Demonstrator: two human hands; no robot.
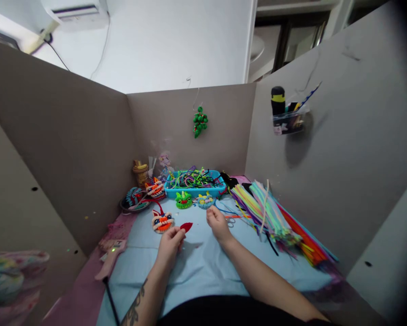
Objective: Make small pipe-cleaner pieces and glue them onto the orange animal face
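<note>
The left hand (170,242) pinches a small red piece (186,227) in its fingers, low over the blue bench (196,267). The right hand (217,222) hovers nearby, fingers curled together, beside the pipe cleaners (274,213).

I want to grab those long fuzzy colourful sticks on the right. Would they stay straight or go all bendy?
The fuzzy sticks are thin and long, so they would probably droop and bend. They look light. They lie loose in a fanned heap on the blue mat, so grabbing a few may drag others along.
</note>
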